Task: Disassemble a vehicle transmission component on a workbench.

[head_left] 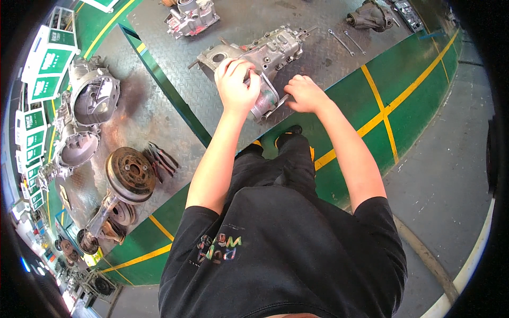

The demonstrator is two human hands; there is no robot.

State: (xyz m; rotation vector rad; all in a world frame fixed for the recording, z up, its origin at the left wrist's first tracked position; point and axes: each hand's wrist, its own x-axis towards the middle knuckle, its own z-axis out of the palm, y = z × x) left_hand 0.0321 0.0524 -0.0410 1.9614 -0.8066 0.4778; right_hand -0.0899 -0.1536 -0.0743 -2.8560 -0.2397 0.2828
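Observation:
A grey metal gearbox housing (273, 53) with bolts along its side lies on the steel-plate table ahead of me. My left hand (236, 87) grips the near end of it, fingers curled over the top edge beside a cylindrical section (262, 105). Close by on the right, my right hand (306, 94) is closed on a slim metal wrench (278, 106), whose far end reaches the near face of that section. The fingers partly hide the wrench's handle. Two more wrenches (341, 42) lie to the right of the housing.
Another gear casing (192, 18) stands at the back, and a dark differential housing (369, 16) sits far right. On the left table are open bell housings (95, 100), a rusty brake drum (130, 175) and pliers (161, 159). A green edge (164, 87) separates the tables.

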